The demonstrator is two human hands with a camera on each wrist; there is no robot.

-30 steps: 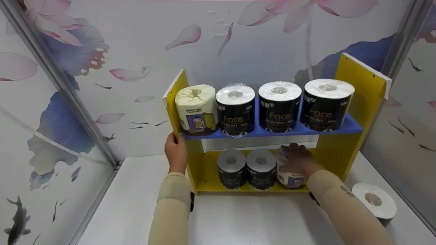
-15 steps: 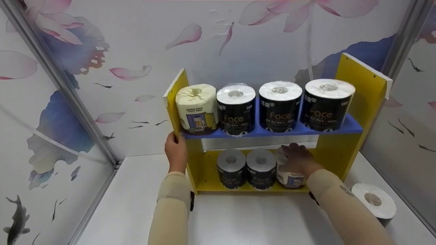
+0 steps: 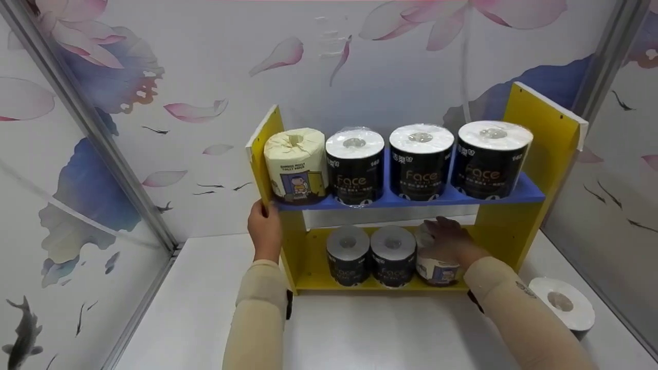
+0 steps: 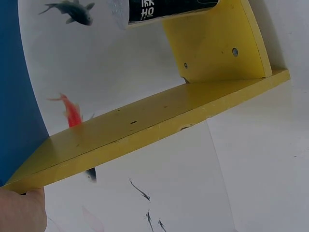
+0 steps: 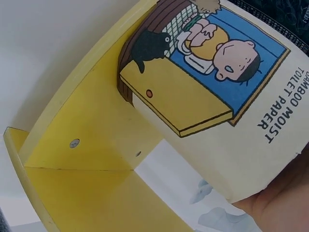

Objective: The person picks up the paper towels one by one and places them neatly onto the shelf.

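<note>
My left hand [image 3: 266,231] grips the left side panel of a yellow two-tier shelf [image 3: 295,234], just below the blue upper board [image 3: 411,202]. In the left wrist view, a thumb [image 4: 31,210] presses against that panel's edge. On the lower tier, my right hand [image 3: 452,241] holds a cream toilet paper roll [image 3: 438,272] from its top and right side. The roll's cartoon label [image 5: 203,63] faces the right wrist camera. Left of it stand two black-wrapped toilet rolls [image 3: 393,262] [image 3: 348,262], side by side. Part of the cream roll is hidden behind my right hand.
Another cream roll [image 3: 296,169] and three black-wrapped rolls [image 3: 421,169] stand in a row on the upper tier. One white-topped roll [image 3: 563,303] stands on the white table [image 3: 360,334], right of the shelf. Floral wall panels [image 3: 205,67] enclose the back and sides.
Both hands keep their places on the shelf and the cream roll. The head view has shifted very slightly; nothing else visibly moves.
</note>
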